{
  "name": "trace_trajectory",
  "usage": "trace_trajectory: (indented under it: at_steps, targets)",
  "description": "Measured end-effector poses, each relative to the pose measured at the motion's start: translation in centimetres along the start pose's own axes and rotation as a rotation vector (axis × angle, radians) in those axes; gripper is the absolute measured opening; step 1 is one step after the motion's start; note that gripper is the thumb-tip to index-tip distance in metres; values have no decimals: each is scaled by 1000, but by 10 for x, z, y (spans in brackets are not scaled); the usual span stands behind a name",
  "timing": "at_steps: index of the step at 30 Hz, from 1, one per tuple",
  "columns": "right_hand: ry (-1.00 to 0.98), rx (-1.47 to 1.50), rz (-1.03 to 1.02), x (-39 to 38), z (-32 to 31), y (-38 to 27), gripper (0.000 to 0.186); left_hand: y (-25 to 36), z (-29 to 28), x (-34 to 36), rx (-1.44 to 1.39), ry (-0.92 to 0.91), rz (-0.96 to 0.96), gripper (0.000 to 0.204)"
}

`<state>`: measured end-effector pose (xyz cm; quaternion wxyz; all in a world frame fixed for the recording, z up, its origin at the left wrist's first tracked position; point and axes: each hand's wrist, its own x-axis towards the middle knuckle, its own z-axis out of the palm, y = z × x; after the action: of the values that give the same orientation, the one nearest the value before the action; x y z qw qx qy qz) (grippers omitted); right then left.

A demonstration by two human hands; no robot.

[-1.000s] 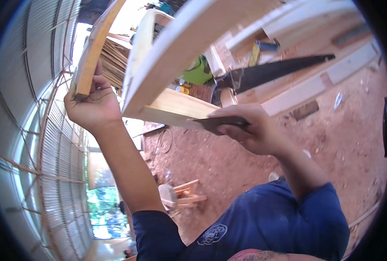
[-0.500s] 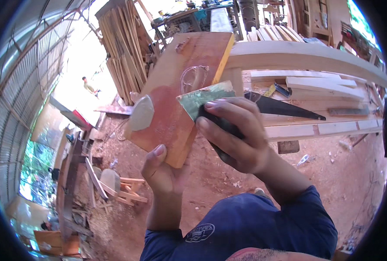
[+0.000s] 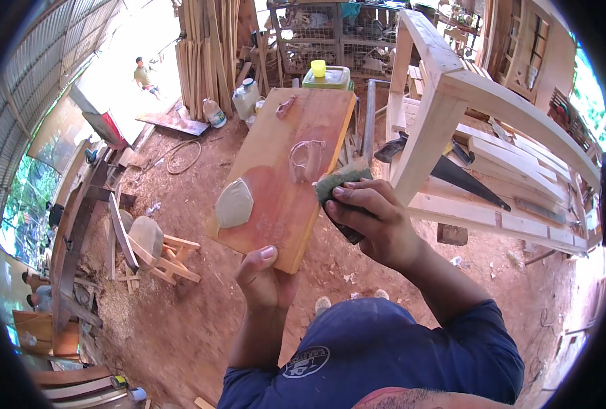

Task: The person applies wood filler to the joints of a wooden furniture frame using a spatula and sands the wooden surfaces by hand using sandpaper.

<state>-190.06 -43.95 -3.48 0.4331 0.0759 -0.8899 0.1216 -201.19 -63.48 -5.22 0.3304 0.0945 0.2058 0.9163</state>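
Left hand pinches the board at its near edge — right hand clutches the scraper beside its right edge.

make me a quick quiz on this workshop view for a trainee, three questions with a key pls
1. True or false: the left hand holds the wooden board by the end farthest from the wearer.
2. What stands on the green-rimmed tub?
A. a handsaw
B. a yellow cup
C. a white jug
3. Fill in: the flat tool is in the ____ hand.

Key:
1. False; it holds the near end.
2. B.
3. Right.
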Motion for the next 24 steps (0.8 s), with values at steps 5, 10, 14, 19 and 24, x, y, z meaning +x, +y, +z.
trace_trajectory:
  at_steps: [5,10,14,19,24]
  targets:
    - [-202,-35,88,-25,12,4,44,9,-28,-5,-35,-27,-38,80]
    - [-148,228,286,-52,22,16,36,35,-42,-23,-68,-252,81,91]
    - [238,929,931,-35,-7,26,31,45,-39,-30,-107,-289,118,90]
    - [319,1167,802,19,-21,16,37,25,-37,-40,23,89,113,92]
    - [286,867,983,50,27,34,28,13,-50,-50,10,82,-77,97]
